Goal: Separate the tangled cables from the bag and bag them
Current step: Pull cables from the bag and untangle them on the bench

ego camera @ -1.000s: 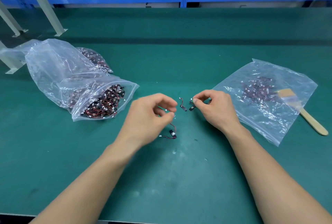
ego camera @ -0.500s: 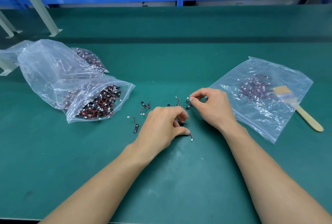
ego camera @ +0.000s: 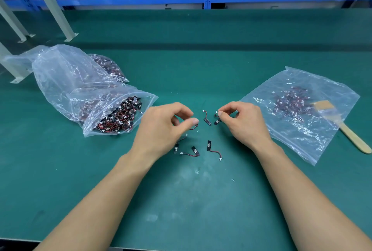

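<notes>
Green bench mat (ego camera: 201, 65) carries everything. Left of you, the full bag (ego camera: 66, 81) lies on its side, mouth open toward the centre, packed with tangled cables (ego camera: 118, 118). On your right, the flat bag (ego camera: 302, 136) holds a thin layer of sorted ones, with a brush (ego camera: 346, 130) at its right edge. Judged handling: each piece is light and limp, thin wire joining a stiff black tab to a small white plug, so grip tab or plug, not mid-wire. Your left hand (ego camera: 161, 130) is curled, thumb and forefinger pinching a cable (ego camera: 193, 127). Your right hand (ego camera: 243, 124) pinches a second cable (ego camera: 217, 121) near its plug. Loose cables (ego camera: 213, 149) lie between and just below both hands.
</notes>
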`<state>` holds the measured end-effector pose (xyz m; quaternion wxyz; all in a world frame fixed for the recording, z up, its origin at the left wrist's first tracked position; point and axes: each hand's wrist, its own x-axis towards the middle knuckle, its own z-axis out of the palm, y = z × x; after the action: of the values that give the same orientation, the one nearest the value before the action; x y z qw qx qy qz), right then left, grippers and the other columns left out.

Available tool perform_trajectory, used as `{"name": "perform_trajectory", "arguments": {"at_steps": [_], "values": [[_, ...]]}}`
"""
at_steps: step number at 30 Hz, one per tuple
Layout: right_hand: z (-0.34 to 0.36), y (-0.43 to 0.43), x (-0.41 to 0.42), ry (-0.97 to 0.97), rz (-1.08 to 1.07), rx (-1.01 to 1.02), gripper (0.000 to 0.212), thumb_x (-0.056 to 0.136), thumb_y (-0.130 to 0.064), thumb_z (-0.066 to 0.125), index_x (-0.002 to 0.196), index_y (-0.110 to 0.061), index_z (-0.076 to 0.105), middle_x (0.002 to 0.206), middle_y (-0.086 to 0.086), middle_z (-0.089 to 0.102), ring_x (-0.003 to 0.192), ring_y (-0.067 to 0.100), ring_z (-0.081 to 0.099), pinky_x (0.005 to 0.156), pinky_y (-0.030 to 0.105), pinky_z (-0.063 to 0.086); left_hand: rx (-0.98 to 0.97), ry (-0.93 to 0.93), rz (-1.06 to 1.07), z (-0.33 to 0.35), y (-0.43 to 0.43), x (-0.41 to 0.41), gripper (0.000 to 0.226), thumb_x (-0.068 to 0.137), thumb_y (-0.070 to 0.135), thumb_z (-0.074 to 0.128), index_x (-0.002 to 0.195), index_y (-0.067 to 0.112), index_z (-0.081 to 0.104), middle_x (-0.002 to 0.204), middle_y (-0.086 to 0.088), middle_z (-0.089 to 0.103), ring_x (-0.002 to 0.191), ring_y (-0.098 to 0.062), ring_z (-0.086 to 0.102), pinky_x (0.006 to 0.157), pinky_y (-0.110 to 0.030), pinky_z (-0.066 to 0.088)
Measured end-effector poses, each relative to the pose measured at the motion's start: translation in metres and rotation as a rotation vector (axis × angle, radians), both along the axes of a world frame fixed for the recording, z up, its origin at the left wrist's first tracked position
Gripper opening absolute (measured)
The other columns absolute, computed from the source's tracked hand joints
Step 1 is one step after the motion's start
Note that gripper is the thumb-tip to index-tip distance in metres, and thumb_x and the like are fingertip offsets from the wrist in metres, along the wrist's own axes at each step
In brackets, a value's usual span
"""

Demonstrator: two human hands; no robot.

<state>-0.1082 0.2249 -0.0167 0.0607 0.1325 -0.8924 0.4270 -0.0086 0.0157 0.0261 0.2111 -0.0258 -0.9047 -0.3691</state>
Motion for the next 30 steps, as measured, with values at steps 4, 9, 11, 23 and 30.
{"name": "perform_trajectory", "arguments": {"at_steps": [4,9,11,23,30], "values": [[0.0,-0.001,0.0,-0.002,0.004,0.004,0.016,0.087,-0.031,0.069,0.072,-0.037,0.071,0.079,-0.035,0.065,0.062,-0.002,0.055,0.059,0.025,0.041,-0.091,0.008,0.159,0.002,-0.034,-0.006,0.004,0.086,0.029,0.076,0.084,0.027,0.073,0.076,0.023,0.069,0.058,-0.005,0.06,0.067,-0.025,0.049],[0.0,0.0,0.001,-0.008,0.004,0.008,0.016,0.087,-0.03,0.069,0.073,-0.038,0.071,0.08,-0.037,0.064,0.065,-0.005,0.056,0.059,0.025,0.042,-0.387,-0.128,0.333,-0.006,-0.072,-0.01,0.021,0.089,0.012,0.065,0.106,0.021,0.072,0.1,0.003,0.075,0.088,-0.028,0.067,0.079,-0.041,0.054],[-0.001,-0.001,0.001,-0.007,0.006,0.008,0.018,0.087,-0.03,0.069,0.072,-0.039,0.069,0.08,-0.038,0.063,0.065,-0.006,0.056,0.06,0.025,0.042,-0.466,-0.156,0.365,-0.008,-0.079,-0.011,0.031,0.088,0.004,0.062,0.113,0.019,0.072,0.107,-0.003,0.074,0.099,-0.034,0.065,0.079,-0.046,0.055],[-0.002,0.0,0.001,-0.007,0.013,-0.003,0.012,0.087,-0.029,0.069,0.077,-0.034,0.074,0.08,-0.035,0.064,0.064,-0.004,0.057,0.06,0.025,0.043,-0.606,-0.231,0.427,-0.009,-0.085,-0.024,0.03,0.08,0.005,0.064,0.101,0.025,0.074,0.096,0.0,0.073,0.098,-0.032,0.063,0.071,-0.039,0.052],[-0.002,0.0,0.0,-0.004,0.017,0.004,0.011,0.087,-0.029,0.069,0.078,-0.033,0.075,0.08,-0.036,0.064,0.066,-0.005,0.057,0.061,0.024,0.041,-0.619,-0.199,0.38,-0.008,-0.089,-0.025,0.031,0.078,0.0,0.062,0.098,0.02,0.074,0.092,-0.001,0.074,0.097,-0.033,0.062,0.072,-0.043,0.053]]}}
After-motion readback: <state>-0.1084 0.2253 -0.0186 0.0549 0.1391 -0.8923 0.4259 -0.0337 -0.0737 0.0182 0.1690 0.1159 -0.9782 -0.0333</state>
